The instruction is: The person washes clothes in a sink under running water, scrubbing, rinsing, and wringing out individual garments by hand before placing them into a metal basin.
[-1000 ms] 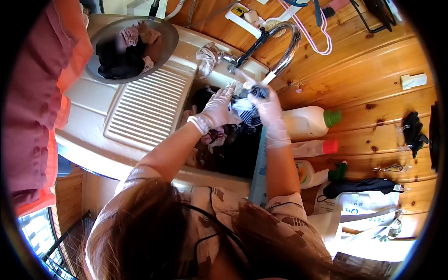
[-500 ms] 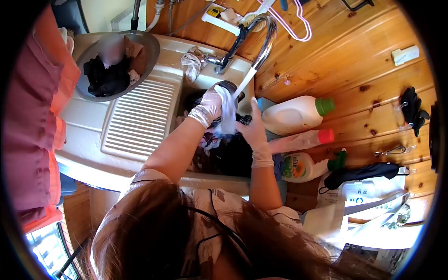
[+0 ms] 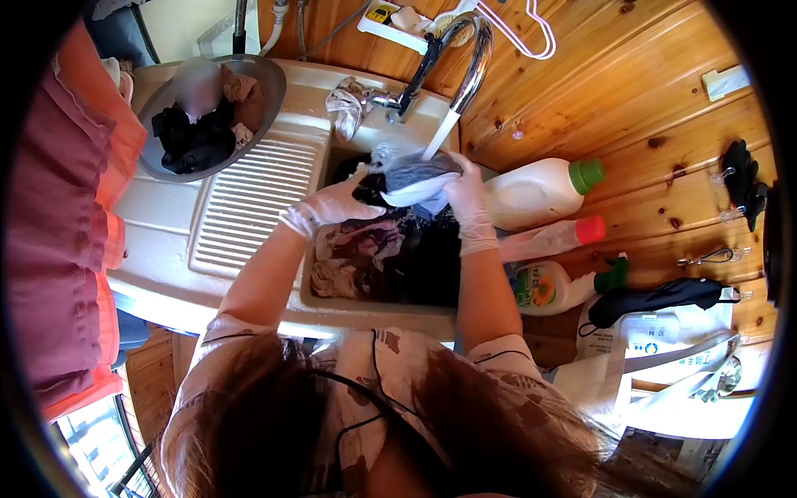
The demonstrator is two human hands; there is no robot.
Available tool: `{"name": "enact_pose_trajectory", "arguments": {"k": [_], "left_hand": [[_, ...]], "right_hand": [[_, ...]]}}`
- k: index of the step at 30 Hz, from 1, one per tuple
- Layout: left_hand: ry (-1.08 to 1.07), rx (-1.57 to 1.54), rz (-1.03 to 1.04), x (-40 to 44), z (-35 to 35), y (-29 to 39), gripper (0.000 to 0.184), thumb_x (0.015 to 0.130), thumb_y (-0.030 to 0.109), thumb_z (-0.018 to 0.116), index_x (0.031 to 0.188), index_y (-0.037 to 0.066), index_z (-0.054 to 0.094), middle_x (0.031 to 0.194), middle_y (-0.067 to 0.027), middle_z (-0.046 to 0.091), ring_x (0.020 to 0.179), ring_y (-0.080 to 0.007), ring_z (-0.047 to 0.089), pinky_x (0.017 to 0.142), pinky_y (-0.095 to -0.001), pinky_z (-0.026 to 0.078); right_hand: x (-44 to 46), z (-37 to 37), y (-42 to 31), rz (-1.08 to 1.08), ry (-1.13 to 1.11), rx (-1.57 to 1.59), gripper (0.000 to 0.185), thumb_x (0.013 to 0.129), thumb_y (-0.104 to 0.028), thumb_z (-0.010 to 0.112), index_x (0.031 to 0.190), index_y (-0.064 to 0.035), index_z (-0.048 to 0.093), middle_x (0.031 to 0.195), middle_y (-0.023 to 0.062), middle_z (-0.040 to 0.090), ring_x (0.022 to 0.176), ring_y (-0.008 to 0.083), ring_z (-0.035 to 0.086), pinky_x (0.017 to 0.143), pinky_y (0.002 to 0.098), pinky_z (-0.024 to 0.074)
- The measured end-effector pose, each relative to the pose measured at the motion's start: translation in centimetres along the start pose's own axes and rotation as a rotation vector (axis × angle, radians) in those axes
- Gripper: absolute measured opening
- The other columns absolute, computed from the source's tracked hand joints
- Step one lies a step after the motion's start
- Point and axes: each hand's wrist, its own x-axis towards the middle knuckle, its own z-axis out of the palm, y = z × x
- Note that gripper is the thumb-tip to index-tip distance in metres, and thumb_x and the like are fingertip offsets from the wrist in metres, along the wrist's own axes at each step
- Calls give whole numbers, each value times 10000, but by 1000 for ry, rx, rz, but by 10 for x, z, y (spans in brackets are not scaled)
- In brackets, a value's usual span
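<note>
Under the running tap stream, a grey-and-white cloth item (image 3: 419,178) is gripped at its right side by my gloved right hand (image 3: 469,199). Its exact kind is unclear. My gloved left hand (image 3: 336,203) is just left of it, thumb and fingers spread apart around a dark patch; whether it touches the cloth is hard to tell. Below both hands, the sink basin (image 3: 320,300) holds wet dark laundry (image 3: 423,261) and a pinkish patterned garment (image 3: 365,241). Water pours from the curved chrome faucet (image 3: 477,62).
A ribbed washboard (image 3: 257,199) lies left of the basin. Beyond it, a grey bowl (image 3: 278,100) contains clothes. Along the right stand a white jug with green cap (image 3: 535,195), a red-capped bottle (image 3: 548,241) and a spray bottle (image 3: 544,286). A rag (image 3: 349,108) hangs by the tap.
The cloth has turned from hanging upright in my left hand to lying sideways in my right. My left hand has moved left and spread. My right hand has risen and closed on the cloth.
</note>
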Motion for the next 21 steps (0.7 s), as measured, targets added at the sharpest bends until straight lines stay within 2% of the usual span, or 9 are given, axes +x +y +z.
{"name": "enact_pose_trajectory", "arguments": {"k": [3,4,8,9,10,12,15,19,21], "left_hand": [[169,-161,180,-9,-4,28,1277,592,375,844,1392,-94,-34,1422,-310,215,1315,-281,287,1085,-309,221],[281,-91,290,-1,3,31,1280,583,368,853,1409,-61,-26,1375,-266,327,1273,-251,348,1067,-299,255],[35,-674,348,13,35,68,1049,603,321,852,1403,54,228,1156,-62,509,1048,-154,489,921,-286,410],[-11,-724,132,0,40,83,888,632,285,838,1339,88,338,1123,-29,515,1002,-125,506,866,-294,444],[46,-895,182,19,63,55,742,655,208,819,1255,78,403,1002,-4,545,895,-107,534,755,-267,482],[115,-1210,162,8,70,69,616,671,154,792,1190,88,466,944,8,550,854,-122,548,706,-294,483],[-16,-1223,-22,11,72,43,489,690,118,761,1117,101,524,967,-18,588,916,-152,552,760,-341,462],[-11,-1495,-398,9,65,21,260,716,67,691,941,94,564,798,-54,588,670,-166,544,520,-236,427],[-184,-1735,-216,-3,60,22,253,727,88,671,951,49,559,749,-61,572,578,-148,513,473,-204,407]], "right_hand": [[14,-9,-25,11,-248,-142,530,625,155,453,1132,52,566,1026,89,625,927,154,592,847,259,464],[16,-9,-34,19,-352,-163,561,606,174,434,1142,61,553,1049,95,616,951,159,590,866,260,460],[15,21,-48,62,-173,257,587,611,154,403,1170,41,537,1037,93,614,937,191,595,851,264,468],[15,33,-41,95,-45,324,541,660,138,415,1176,28,534,1006,87,608,891,186,598,809,262,481],[14,44,-33,111,63,447,417,689,100,506,1094,28,575,952,61,604,766,135,585,676,223,482],[12,52,-18,237,154,507,376,708,65,492,1076,26,560,909,63,607,696,160,592,612,232,488],[-6,55,-14,343,75,679,372,721,-22,506,1090,14,533,960,96,595,808,202,592,731,280,486],[-19,37,-22,252,-235,1079,597,725,-187,524,1290,-19,435,1189,164,520,1030,242,508,941,353,376],[-18,20,0,195,-274,747,571,816,-210,528,1333,-19,379,1237,143,493,1084,246,494,956,369,372]]}}
